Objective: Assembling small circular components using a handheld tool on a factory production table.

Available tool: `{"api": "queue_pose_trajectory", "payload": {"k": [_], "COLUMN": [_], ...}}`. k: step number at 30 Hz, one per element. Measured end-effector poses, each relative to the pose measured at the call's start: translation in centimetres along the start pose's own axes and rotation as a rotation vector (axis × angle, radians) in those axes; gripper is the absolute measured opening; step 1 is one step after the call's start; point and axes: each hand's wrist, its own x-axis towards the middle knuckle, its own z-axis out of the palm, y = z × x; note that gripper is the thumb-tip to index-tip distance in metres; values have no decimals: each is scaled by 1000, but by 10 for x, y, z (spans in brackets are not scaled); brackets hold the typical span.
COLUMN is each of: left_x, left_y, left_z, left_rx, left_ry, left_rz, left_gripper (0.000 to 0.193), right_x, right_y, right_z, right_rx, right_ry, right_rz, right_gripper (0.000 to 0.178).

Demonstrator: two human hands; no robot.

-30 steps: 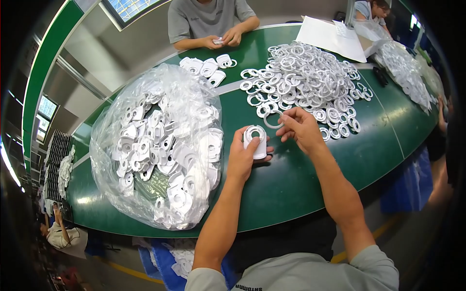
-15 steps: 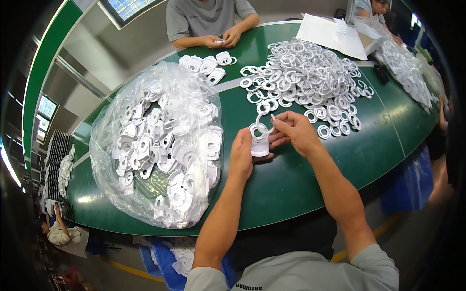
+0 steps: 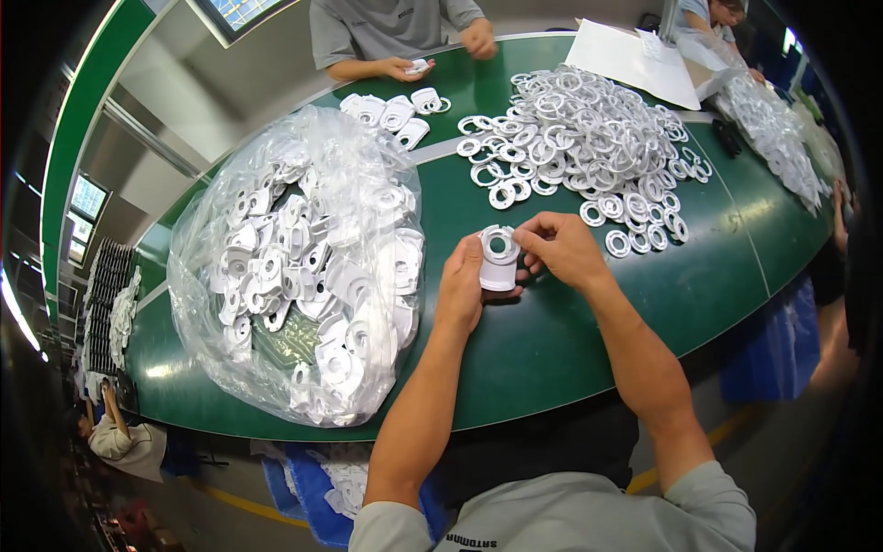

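Observation:
Over the near middle of the table, my left hand grips a white plastic housing with a round hole, fingers wrapped behind it. A white plastic ring lies over the hole at its upper end. My right hand is closed at the ring's right edge, thumb and forefinger on it; its other fingers curl beside the housing. Farther off is a heap of similar white rings. To the left stands a clear plastic bag full of white housings.
Several white housings rest at the table's far edge, before a co-worker in grey. A white sheet and a black object are at the far right. Below the table's near edge hangs a blue bag of white parts.
The ring, tilted up above the housing before, now lies flat against it around the hole. The co-worker opposite has moved one hand away from the piece in the other.

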Motion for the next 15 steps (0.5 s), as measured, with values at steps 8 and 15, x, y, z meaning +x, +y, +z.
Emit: {"api": "queue_pose_trajectory", "payload": {"k": [8,15], "left_x": [0,1], "left_y": [-3,-4], "left_z": [-2,-5], "left_rx": [101,96], "left_ry": [-23,-19], "left_rz": [-2,6], "left_gripper": [35,39], "right_x": [-5,-5], "right_y": [-2,0], "right_z": [9,13], "right_rx": [-15,-115], "right_ry": [50,90], "right_rz": [-9,-28], "right_gripper": [18,20]}}
